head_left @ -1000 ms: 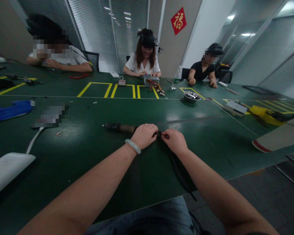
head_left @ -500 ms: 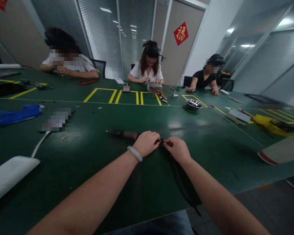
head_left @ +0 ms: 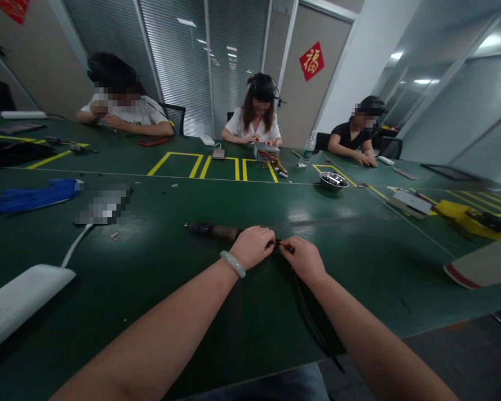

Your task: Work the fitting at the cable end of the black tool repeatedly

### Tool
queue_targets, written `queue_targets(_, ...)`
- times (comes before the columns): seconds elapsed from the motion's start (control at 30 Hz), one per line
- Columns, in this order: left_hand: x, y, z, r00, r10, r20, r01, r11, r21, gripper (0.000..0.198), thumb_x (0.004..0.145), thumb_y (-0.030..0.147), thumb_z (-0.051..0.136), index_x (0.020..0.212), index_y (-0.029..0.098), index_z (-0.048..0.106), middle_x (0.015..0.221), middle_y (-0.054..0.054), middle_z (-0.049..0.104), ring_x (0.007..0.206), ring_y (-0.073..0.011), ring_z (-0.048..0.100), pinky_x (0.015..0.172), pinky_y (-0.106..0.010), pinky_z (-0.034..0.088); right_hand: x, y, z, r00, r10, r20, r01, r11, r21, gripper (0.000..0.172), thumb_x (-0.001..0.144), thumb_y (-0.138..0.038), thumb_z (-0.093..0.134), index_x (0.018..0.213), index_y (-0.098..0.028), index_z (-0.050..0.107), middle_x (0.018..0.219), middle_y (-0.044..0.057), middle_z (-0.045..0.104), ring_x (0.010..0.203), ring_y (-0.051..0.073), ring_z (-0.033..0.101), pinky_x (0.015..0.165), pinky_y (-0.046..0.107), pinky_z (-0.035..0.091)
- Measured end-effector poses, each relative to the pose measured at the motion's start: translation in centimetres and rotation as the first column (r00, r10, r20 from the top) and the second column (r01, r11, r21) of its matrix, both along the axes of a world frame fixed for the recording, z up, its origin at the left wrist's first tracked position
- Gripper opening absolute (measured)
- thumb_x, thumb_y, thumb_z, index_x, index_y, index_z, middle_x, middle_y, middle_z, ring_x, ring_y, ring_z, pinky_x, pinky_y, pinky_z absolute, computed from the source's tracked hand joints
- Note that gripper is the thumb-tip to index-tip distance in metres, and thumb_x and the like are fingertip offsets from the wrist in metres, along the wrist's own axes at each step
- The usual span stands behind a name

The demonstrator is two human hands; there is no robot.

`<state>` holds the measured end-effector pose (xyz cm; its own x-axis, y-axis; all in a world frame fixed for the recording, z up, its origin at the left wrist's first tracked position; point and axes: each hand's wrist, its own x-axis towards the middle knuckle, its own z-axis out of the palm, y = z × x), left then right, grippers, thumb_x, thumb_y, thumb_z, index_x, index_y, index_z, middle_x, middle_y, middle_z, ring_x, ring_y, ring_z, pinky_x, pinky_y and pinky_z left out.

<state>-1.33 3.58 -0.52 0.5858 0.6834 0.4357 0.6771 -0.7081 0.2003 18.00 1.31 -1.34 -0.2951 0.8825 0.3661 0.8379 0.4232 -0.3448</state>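
A dark, rod-like tool (head_left: 221, 231) with a narrow metal tip lies on the green table (head_left: 150, 301), its tip pointing left. My left hand (head_left: 254, 246), with a pale bangle (head_left: 232, 264) at the wrist, is closed at the tool's right end. Close beside it, my right hand (head_left: 304, 257) pinches at the same dark end, fingertips nearly meeting those of the left. What lies between the fingertips is too small and dark to name. A black cable (head_left: 307, 312) runs from under my right hand down over the table's front edge.
At left are a white power bank (head_left: 25, 301), a blurred phone (head_left: 104, 205) and a blue glove (head_left: 33, 196). Ahead stand a metal bowl (head_left: 333, 180) and a bottle (head_left: 307, 150). A paper cup (head_left: 484, 262) lies at right. Three people sit across the table.
The view has shifted slightly, so the scene sits a little further right and lower. My hands keep nearly the same pose at the tool's end. The far-right person's hands have come together.
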Motion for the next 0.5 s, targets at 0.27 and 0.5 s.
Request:
queue_targets(0.27, 0.1, 0.1, -0.1, 1.000, -0.001, 0.010, 0.001, 1.000, 0.002, 0.002, 0.084, 0.021, 0.059, 0.085, 0.020, 0.058, 0.087, -0.002, 0.064, 0.085, -0.0184, 0.059, 0.085, -0.035, 0.045, 0.0, 0.2, -0.4, 0.999, -0.014, 0.046, 0.013, 1.000, 0.009, 0.013, 0.088, -0.027, 0.055, 0.090, -0.022, 0.067, 0.085, 0.002, 0.067, 0.079, 0.016, 0.061, 0.071, 0.027, 0.044)
queue_targets(0.5, 0.2, 0.2, -0.3, 1.000, 0.015, -0.017, -0.015, 1.000, 0.004, 0.002, 0.084, 0.020, 0.058, 0.085, 0.020, 0.057, 0.088, -0.003, 0.063, 0.087, -0.0193, 0.059, 0.086, -0.036, 0.046, 0.0, 1.1, 0.1, 0.973, 0.047, 0.224, -0.076, 0.989, 0.123, 0.017, 0.090, -0.028, 0.052, 0.091, -0.024, 0.069, 0.094, 0.005, 0.067, 0.089, 0.018, 0.060, 0.081, 0.030, 0.045)
